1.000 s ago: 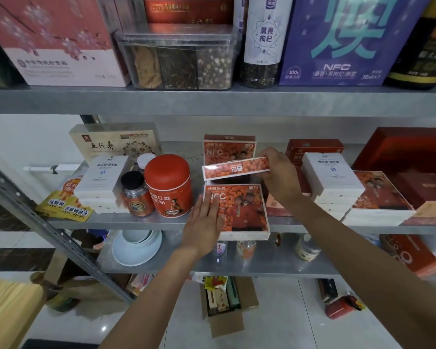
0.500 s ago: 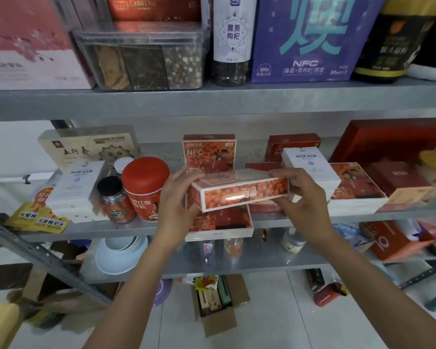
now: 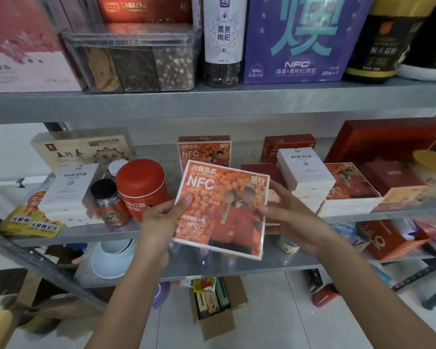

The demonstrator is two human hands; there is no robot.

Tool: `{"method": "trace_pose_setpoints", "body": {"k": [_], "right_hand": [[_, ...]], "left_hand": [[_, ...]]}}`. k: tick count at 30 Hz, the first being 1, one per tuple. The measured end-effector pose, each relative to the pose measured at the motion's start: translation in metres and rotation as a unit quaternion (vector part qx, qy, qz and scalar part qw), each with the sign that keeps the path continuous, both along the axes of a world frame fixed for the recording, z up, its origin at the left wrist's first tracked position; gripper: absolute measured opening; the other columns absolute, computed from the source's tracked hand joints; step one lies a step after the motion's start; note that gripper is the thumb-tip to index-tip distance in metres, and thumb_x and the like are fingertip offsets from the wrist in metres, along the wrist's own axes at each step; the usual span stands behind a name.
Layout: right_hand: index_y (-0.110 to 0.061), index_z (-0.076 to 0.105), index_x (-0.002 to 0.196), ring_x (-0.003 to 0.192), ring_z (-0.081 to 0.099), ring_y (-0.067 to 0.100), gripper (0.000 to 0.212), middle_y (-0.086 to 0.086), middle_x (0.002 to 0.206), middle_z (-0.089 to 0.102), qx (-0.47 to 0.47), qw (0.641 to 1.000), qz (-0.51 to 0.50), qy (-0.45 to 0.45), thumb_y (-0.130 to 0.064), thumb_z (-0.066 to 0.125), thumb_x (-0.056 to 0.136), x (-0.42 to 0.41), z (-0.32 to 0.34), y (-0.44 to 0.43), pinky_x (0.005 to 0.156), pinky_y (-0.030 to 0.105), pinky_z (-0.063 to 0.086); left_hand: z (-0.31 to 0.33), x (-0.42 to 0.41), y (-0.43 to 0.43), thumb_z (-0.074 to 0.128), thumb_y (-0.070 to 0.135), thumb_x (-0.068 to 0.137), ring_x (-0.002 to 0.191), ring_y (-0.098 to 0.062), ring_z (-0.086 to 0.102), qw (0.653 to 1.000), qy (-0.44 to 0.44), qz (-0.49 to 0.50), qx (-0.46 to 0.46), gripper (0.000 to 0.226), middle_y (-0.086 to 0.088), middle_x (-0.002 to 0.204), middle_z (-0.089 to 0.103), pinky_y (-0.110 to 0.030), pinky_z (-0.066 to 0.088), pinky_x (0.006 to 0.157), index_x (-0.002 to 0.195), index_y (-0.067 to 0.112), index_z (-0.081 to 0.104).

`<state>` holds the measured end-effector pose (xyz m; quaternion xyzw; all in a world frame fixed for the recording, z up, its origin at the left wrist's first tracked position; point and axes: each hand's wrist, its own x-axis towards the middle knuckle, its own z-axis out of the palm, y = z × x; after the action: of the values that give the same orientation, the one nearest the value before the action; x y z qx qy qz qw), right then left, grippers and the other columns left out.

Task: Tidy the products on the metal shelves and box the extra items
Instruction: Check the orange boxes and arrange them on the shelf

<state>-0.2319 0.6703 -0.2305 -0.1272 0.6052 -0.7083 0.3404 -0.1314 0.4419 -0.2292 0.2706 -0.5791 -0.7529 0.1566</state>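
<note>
An orange NFC box is held upright in front of the middle metal shelf, its printed face toward me. My left hand grips its left edge, thumb on the front. My right hand holds its right edge with fingers behind it. A second orange NFC box stands at the back of the shelf. The box that lay flat beneath is hidden behind the held one. An open cardboard box with several items sits on the floor below.
Left of my hands stand a red canister, a small dark-capped jar and white boxes. White boxes and red gift boxes fill the right. The upper shelf carries a purple NFC carton.
The orange box went from edge-on, held by the right hand alone, to both hands and now stands upright facing me, lower and in front of the shelf edge.
</note>
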Motion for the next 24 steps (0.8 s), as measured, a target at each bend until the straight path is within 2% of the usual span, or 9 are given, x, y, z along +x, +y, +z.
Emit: {"method": "trace_pose_setpoints", "body": {"k": [4, 6, 9, 11, 13, 16, 19, 22, 24], "right_hand": [[-0.011, 0.065, 0.115, 0.086, 0.073, 0.025, 0.058, 0.011, 0.101, 0.075, 0.013, 0.999, -0.044, -0.018, -0.021, 0.086, 0.061, 0.006, -0.005, -0.006, 0.066, 0.031, 0.058], [-0.007, 0.070, 0.105, 0.078, 0.073, 0.024, 0.050, 0.011, 0.094, 0.075, 0.015, 0.996, -0.088, -0.016, -0.021, 0.081, 0.058, 0.007, -0.004, -0.006, 0.062, 0.031, 0.057], [-0.006, 0.071, 0.093, 0.072, 0.073, 0.024, 0.045, 0.012, 0.085, 0.075, 0.009, 0.990, -0.141, -0.025, -0.022, 0.081, 0.052, 0.008, 0.000, -0.009, 0.057, 0.030, 0.057], [-0.006, 0.070, 0.090, 0.067, 0.073, 0.023, 0.042, 0.012, 0.081, 0.075, -0.005, 0.984, -0.174, -0.047, -0.023, 0.080, 0.054, 0.006, 0.004, -0.010, 0.054, 0.028, 0.057], [-0.006, 0.068, 0.090, 0.062, 0.072, 0.021, 0.036, 0.011, 0.076, 0.075, -0.022, 0.978, -0.192, -0.074, -0.021, 0.078, 0.059, 0.005, 0.009, -0.010, 0.048, 0.025, 0.054], [-0.006, 0.066, 0.093, 0.065, 0.073, 0.023, 0.041, 0.014, 0.079, 0.075, -0.024, 0.979, -0.177, -0.098, -0.024, 0.079, 0.059, 0.011, 0.013, -0.012, 0.049, 0.026, 0.055], [-0.005, 0.063, 0.105, 0.081, 0.074, 0.026, 0.048, 0.018, 0.092, 0.074, -0.065, 0.979, -0.152, -0.122, -0.034, 0.076, 0.069, 0.017, 0.011, -0.011, 0.059, 0.028, 0.058], [-0.005, 0.060, 0.114, 0.090, 0.073, 0.027, 0.039, 0.018, 0.103, 0.073, -0.095, 0.973, -0.157, -0.142, -0.036, 0.061, 0.090, 0.017, 0.006, -0.007, 0.062, 0.032, 0.059], [-0.006, 0.060, 0.116, 0.096, 0.072, 0.025, 0.030, 0.015, 0.109, 0.072, -0.062, 0.978, -0.157, -0.120, -0.024, 0.061, 0.092, 0.020, -0.001, -0.011, 0.068, 0.033, 0.060]], "left_hand": [[-0.010, -0.001, -0.001, 0.069, 0.029, 0.088, 0.063, -0.016, 0.072, 0.998, -0.053, -0.023, -0.023, 0.019, -0.007, 0.076, 0.076, -0.018, 0.053, 0.051, 0.079, 0.012, 0.074], [-0.017, -0.001, 0.000, 0.060, 0.033, 0.095, 0.074, -0.017, 0.071, 0.979, -0.060, -0.055, -0.186, 0.022, -0.005, 0.084, 0.076, -0.018, 0.052, 0.059, 0.086, 0.018, 0.073], [-0.020, 0.002, 0.004, 0.053, 0.038, 0.098, 0.115, -0.022, 0.057, 0.848, 0.017, -0.034, -0.529, 0.037, -0.006, 0.124, 0.063, -0.030, 0.046, 0.092, 0.126, 0.016, 0.064], [-0.014, 0.002, 0.007, 0.057, 0.050, 0.088, 0.128, -0.027, 0.048, 0.792, 0.129, -0.087, -0.591, 0.061, -0.011, 0.140, 0.052, -0.042, 0.040, 0.104, 0.137, 0.014, 0.055], [-0.013, 0.001, 0.011, 0.061, 0.058, 0.076, 0.132, -0.031, 0.047, 0.691, 0.192, -0.137, -0.683, 0.076, -0.013, 0.143, 0.050, -0.049, 0.038, 0.108, 0.140, 0.018, 0.048], [-0.012, -0.003, 0.020, 0.084, 0.033, 0.070, 0.127, -0.032, 0.054, 0.612, 0.197, -0.118, -0.757, 0.077, -0.016, 0.138, 0.056, -0.054, 0.043, 0.105, 0.137, 0.014, 0.051], [-0.010, -0.003, 0.027, 0.083, 0.005, 0.068, 0.115, -0.028, 0.062, 0.679, 0.220, -0.054, -0.699, 0.061, -0.011, 0.124, 0.066, -0.046, 0.049, 0.098, 0.125, 0.008, 0.063], [-0.005, 0.004, 0.026, 0.077, 0.007, 0.077, 0.111, -0.012, 0.061, 0.848, 0.207, -0.060, -0.484, 0.049, 0.008, 0.119, 0.066, -0.029, 0.051, 0.090, 0.120, 0.026, 0.062], [-0.002, 0.008, 0.025, 0.080, 0.004, 0.075, 0.105, -0.001, 0.062, 0.909, 0.194, -0.080, -0.361, 0.052, 0.020, 0.109, 0.069, -0.018, 0.051, 0.083, 0.112, 0.036, 0.060]]}}
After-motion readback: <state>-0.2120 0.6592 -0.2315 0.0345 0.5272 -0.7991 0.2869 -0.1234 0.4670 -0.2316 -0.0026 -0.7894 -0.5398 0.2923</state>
